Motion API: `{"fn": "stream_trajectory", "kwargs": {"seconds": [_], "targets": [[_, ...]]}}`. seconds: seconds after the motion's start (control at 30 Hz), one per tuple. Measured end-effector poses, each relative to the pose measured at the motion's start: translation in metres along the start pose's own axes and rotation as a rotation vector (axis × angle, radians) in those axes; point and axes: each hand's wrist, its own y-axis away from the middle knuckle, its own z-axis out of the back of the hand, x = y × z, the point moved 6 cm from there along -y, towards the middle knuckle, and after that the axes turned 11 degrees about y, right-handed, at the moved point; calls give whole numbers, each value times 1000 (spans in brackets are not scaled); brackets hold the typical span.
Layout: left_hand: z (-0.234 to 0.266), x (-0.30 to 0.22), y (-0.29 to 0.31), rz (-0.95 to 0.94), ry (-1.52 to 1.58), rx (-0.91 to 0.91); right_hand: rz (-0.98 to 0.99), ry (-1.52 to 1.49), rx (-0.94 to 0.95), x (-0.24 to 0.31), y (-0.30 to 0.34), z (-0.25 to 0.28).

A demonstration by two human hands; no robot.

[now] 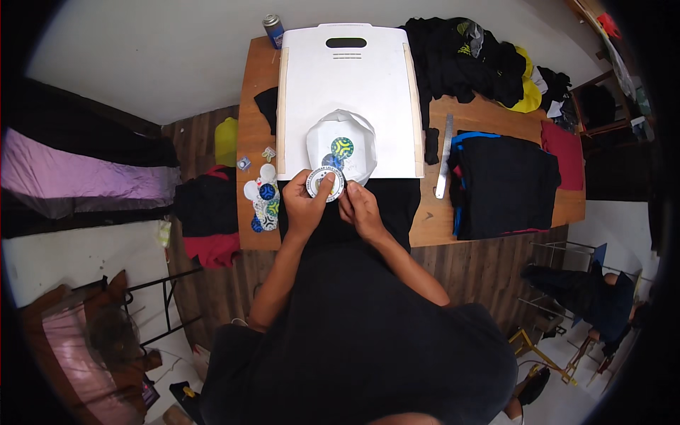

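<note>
Between my hands, close to me, is a round white patch (316, 191) with a printed ring. My left hand (303, 209) grips it, thumb lying across its face. My right hand (363, 212) has its fingers drawn together at the patch's right edge, pinching there. Just beyond lies a crumpled, translucent white bag (363, 152) holding a green-and-blue round patch (342, 147) and a blue round patch (332, 162), the latter partly covered by the held one. Both rest on a large white board (347, 85) with a black handle slot.
Loose round patches (267, 192) pile up left of the board on the wooden table (428, 227). A spray can (273, 31) stands at the far left corner. To the right lie a metal ruler (445, 156), folded black garments (506, 184) and heaped black clothes (453, 60). A person (602, 301) is at far right.
</note>
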Motion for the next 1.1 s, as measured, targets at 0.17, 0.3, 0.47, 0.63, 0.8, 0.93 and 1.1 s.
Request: {"fn": "stream_trajectory", "kwargs": {"seconds": [0.17, 0.3, 0.47, 0.63, 0.8, 0.93, 1.1], "targets": [[1, 1, 0, 14, 10, -7, -29, 49, -31, 5, 0, 1], [3, 3, 0, 50, 22, -8, 41, -5, 10, 14, -1, -1], [5, 5, 0, 85, 10, 10, -43, 40, 5, 10, -1, -1], [4, 10, 1, 166, -32, 57, -53, 40, 23, 7, -1, 0], [4, 3, 1, 75, -37, 35, 8, -4, 47, 10, 0, -1], [1, 7, 1, 149, -56, 58, -70, 44, 14, 5, 1, 1], [2, 1, 1, 66, -35, 30, 11, 19, 49, 10, 0, -1]]}}
